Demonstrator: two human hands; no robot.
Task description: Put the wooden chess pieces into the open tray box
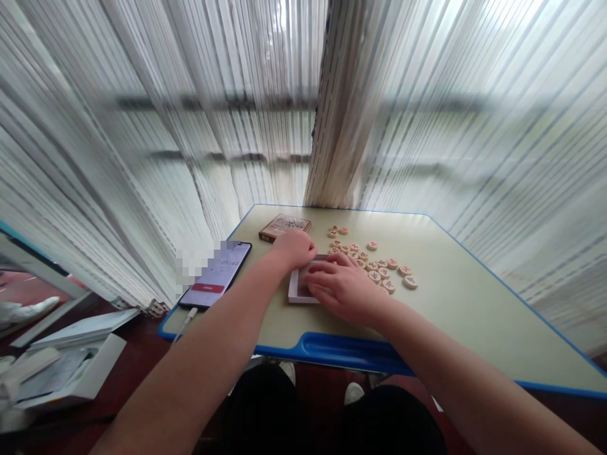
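The open box (294, 289) lies on the table (465, 303), left of the pieces (384, 273). The right hand (342, 284) reaches over it from the right, fingers slightly bent and apart; I cannot tell whether they grip anything. The left hand (294, 248) is curled at the box's far left edge, its grip hidden. Loose pieces spread right and far. Beyond the left hand lies a brown case (283, 224); left and nearer, a phone (220, 272) with a cable (186, 321). Curtains (237, 82) hang behind.
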